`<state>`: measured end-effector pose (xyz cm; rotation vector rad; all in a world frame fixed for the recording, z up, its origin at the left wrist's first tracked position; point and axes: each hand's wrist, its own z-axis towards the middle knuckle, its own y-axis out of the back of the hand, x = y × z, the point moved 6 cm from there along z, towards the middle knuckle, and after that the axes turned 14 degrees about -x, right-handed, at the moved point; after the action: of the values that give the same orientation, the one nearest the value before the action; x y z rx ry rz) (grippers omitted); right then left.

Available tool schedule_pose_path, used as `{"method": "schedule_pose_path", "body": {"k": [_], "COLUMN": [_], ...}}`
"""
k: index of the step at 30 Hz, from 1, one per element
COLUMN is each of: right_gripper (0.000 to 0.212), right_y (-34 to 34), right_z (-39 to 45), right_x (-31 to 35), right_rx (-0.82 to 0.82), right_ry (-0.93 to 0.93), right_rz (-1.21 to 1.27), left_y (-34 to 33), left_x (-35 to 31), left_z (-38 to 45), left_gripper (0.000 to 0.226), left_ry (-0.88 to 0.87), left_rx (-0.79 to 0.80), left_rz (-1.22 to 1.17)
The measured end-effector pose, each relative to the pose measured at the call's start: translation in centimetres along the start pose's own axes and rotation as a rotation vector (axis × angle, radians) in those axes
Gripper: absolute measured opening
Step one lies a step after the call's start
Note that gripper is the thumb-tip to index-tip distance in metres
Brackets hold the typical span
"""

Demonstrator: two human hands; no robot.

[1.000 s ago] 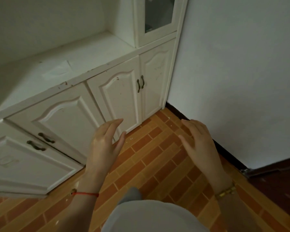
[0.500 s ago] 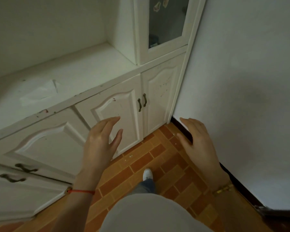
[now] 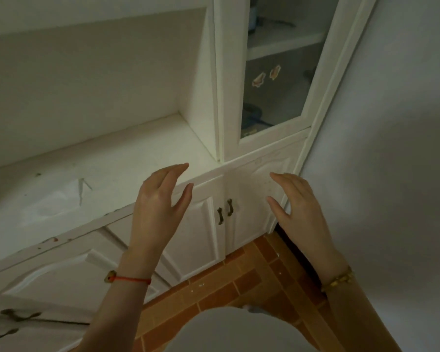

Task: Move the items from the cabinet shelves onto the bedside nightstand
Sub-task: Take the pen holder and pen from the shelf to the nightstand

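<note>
Closer to the cabinet now; view has tilted up from the floor to the glass door (image 3: 277,80), both hands raised with it.

Left hand (image 3: 158,207) and right hand (image 3: 300,207) hover empty before the lower doors (image 3: 241,207), fingers spread apart, touching nothing. Items sit behind the closed glass door: a dark object on the lower shelf (image 3: 252,118), something on the upper shelf (image 3: 285,41), too dim to identify. Nightstand not in view. Judgement: nothing visibly moved yet; door unopened, all transfers remain.
</note>
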<state>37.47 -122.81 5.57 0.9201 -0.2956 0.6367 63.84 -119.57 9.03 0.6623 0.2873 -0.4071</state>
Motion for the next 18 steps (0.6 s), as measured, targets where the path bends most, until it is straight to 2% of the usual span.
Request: {"method": "schedule_pose_path", "body": {"k": [7, 18], "right_gripper": [0.046, 0.044], "right_y": [0.5, 5.7], "right_z": [9.2, 26.9], "right_x": [0.0, 8.0], "right_rx": [-0.045, -0.388], "right_ry": [0.135, 0.453], "right_rz": [0.07, 0.231], "left_y": [-2.9, -2.8], "left_x": [-2.1, -4.6], "left_z": [6.2, 19.0], "left_gripper": [0.037, 0.041], "left_ry": [0.006, -0.085], "left_rx": [-0.115, -0.347], "left_rz": [0.017, 0.064]}}
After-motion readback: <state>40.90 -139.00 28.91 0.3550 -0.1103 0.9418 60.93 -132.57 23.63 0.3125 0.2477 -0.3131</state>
